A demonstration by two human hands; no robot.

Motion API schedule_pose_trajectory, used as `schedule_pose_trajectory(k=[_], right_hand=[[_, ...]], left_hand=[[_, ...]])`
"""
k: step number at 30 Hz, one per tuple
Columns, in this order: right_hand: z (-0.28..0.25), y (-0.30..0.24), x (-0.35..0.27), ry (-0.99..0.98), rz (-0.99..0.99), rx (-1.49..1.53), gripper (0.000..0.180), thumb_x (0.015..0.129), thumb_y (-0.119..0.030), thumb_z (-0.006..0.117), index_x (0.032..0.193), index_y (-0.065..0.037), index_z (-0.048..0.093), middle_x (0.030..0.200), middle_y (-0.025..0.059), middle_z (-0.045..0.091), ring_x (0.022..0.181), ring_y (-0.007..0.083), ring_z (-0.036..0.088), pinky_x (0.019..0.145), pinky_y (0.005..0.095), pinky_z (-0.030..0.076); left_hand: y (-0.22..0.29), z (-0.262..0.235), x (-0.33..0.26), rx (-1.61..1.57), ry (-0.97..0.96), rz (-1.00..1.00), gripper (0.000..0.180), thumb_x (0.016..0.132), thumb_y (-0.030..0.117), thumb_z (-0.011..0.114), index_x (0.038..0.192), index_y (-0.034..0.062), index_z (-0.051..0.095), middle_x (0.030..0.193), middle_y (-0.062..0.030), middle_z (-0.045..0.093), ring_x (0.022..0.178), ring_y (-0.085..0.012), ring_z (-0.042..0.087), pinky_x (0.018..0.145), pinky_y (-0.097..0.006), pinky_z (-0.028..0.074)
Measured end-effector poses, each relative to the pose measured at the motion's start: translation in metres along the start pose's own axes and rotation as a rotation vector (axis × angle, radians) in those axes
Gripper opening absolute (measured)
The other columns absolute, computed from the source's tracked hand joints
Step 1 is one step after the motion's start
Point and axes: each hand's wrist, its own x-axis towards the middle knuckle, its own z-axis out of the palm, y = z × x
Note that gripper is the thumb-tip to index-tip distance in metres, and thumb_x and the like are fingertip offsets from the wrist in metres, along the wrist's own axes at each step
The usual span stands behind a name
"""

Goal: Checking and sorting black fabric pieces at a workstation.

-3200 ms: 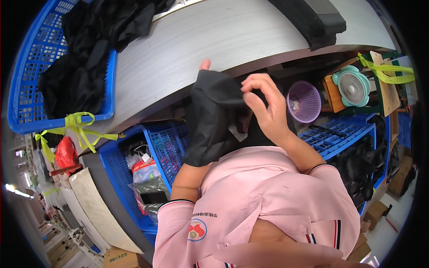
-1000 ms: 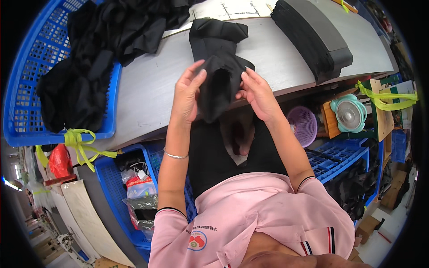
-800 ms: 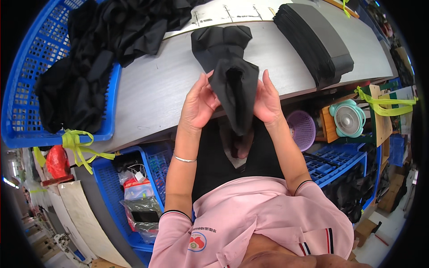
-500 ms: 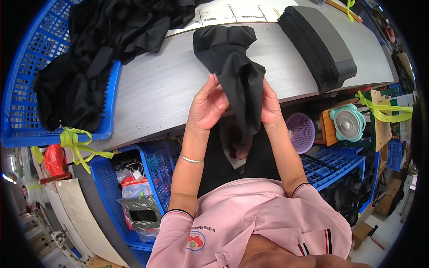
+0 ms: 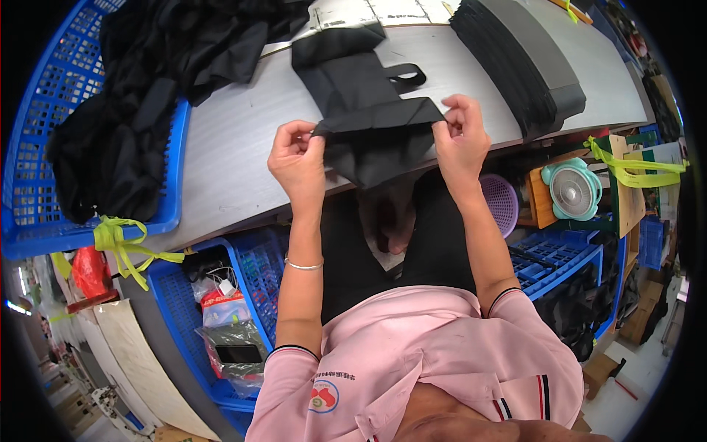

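Observation:
A black sewn fabric piece (image 5: 368, 118) with a strap loop (image 5: 418, 76) at its right side spans the near edge of the table (image 5: 228, 155). Its far part lies on the tabletop, and its near end hangs over the edge above my lap. My left hand (image 5: 298, 158) pinches one corner of a folded band across the cloth. At the opposite corner, my right hand (image 5: 462, 144) grips the band between thumb and fingers. The band is stretched nearly straight between both hands.
Loose black cloth (image 5: 213, 44) spills from a blue basket (image 5: 177, 169) at the left. A stack of black fabric pieces (image 5: 515, 66) lies at the right. Below the table are another blue basket (image 5: 173, 309), a purple basket (image 5: 501, 205) and a turquoise fan (image 5: 573, 189).
My hands have moved apart, spreading the bunched cloth into a flat band. The strap loop now shows. The cloth's far part has shifted left.

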Motion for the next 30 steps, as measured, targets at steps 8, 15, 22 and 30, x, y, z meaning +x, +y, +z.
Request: schedule_pose_trajectory(k=[8,15,22,30], right_hand=[[0.015,-0.004,-0.051,-0.402,0.025,-0.079,0.047,0.09,-0.021,0.069,0.127,0.001,0.051,0.076,0.0244,0.065,0.071,0.045,0.064,0.062,0.0488,0.051],[-0.014,0.003,0.008,-0.345,-0.017,-0.045,0.047,0.088,-0.02,0.072,0.129,-0.007,0.055,0.083,0.0112,0.064,0.063,0.0239,0.061,0.062,0.0339,0.05],[-0.111,0.057,0.131,0.315,-0.426,-0.901,0.056,0.083,-0.037,0.076,0.129,-0.01,0.06,0.112,0.0098,0.064,0.105,0.0301,0.061,0.088,0.0428,0.049],[-0.159,0.082,0.171,-0.049,0.013,-0.631,0.041,0.093,-0.044,0.063,0.098,-0.005,0.074,0.096,0.0118,0.068,0.086,0.0298,0.066,0.077,0.0366,0.05]], left_hand=[[0.021,0.024,-0.027,0.051,-0.072,-0.026,0.045,0.083,0.001,0.077,0.121,0.0033,0.054,0.081,0.0009,0.058,0.063,-0.001,0.05,0.055,-0.018,0.039],[0.014,0.011,-0.003,0.167,0.009,0.073,0.05,0.084,-0.008,0.069,0.129,0.0035,0.05,0.087,-0.0007,0.053,0.057,-0.0032,0.049,0.055,-0.018,0.04],[0.037,0.02,-0.027,0.023,0.026,0.112,0.054,0.086,-0.003,0.071,0.134,0.0012,0.048,0.117,-0.0088,0.055,0.072,-0.005,0.05,0.059,-0.018,0.041],[0.048,0.018,-0.071,-0.13,-0.08,0.048,0.039,0.094,0.002,0.062,0.131,-0.0007,0.052,0.117,-0.0114,0.061,0.073,-0.0065,0.056,0.057,-0.018,0.043]])
